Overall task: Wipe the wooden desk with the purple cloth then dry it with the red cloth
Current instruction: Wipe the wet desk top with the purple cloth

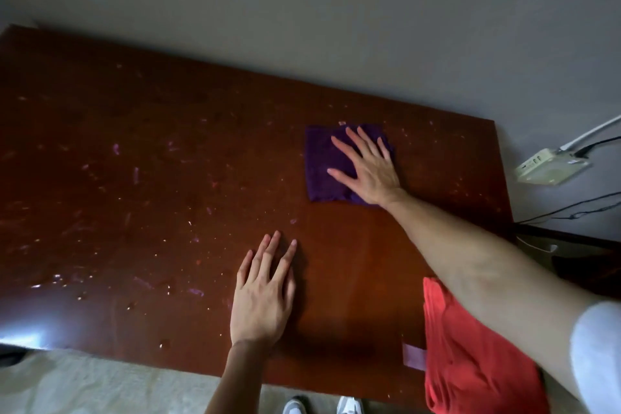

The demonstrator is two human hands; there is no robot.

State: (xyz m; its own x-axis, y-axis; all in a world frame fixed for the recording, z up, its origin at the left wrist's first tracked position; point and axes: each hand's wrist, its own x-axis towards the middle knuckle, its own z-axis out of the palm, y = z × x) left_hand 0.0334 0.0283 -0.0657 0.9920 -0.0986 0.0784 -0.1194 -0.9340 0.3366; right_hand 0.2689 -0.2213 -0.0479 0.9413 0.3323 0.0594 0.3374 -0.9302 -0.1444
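The wooden desk (168,144) is dark reddish brown, and its left and middle parts are speckled with droplets and pale smears. A folded purple cloth (322,161) lies flat at the desk's right centre. My right hand (366,168) presses on it, palm down, fingers spread. Nearer the front edge, my left hand (263,292) rests flat on bare wood with fingers apart, holding nothing. The red cloth (470,363) lies crumpled at the near right corner, hanging over the front edge and partly covered by my right forearm.
A grey wall runs behind the desk. A white power strip (547,168) with cables lies on the floor to the right. A small pale label (414,356) sits beside the red cloth. Pale carpet and my shoes (322,407) show below the front edge.
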